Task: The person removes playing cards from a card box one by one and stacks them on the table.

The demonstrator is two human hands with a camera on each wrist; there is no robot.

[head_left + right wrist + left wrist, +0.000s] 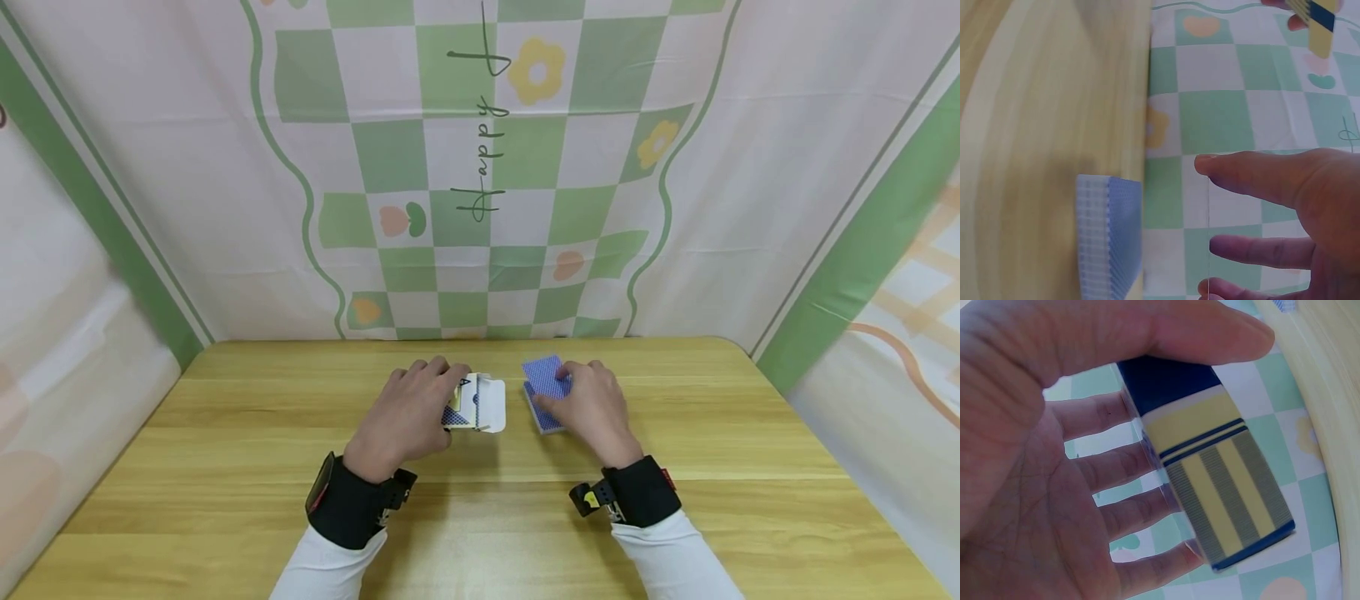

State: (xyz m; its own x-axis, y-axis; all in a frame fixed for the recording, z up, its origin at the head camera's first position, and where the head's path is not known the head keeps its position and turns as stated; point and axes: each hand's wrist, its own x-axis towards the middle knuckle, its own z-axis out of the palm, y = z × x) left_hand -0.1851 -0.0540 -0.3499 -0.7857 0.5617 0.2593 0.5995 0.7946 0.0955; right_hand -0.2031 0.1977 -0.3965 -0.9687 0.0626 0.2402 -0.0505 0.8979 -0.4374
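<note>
My left hand (408, 417) grips a playing-card box (465, 408) above the table, thumb on one side and fingers on the other. Its white flap (492, 405) stands open toward the right. In the left wrist view the box's dark blue and yellow striped side (1216, 469) shows under the thumb. My right hand (596, 408) pinches a blue-backed playing card (543, 373) between thumb and fingers; the right wrist view catches it edge-on as a thin line. Below it a squared deck of blue-backed cards (1094, 240) lies on the table, partly covered by that card and hand.
The wooden table (225, 467) has its far edge just beyond the hands. A green and white checked cloth (457, 158) hangs behind it, and pale cloth also hangs at both sides.
</note>
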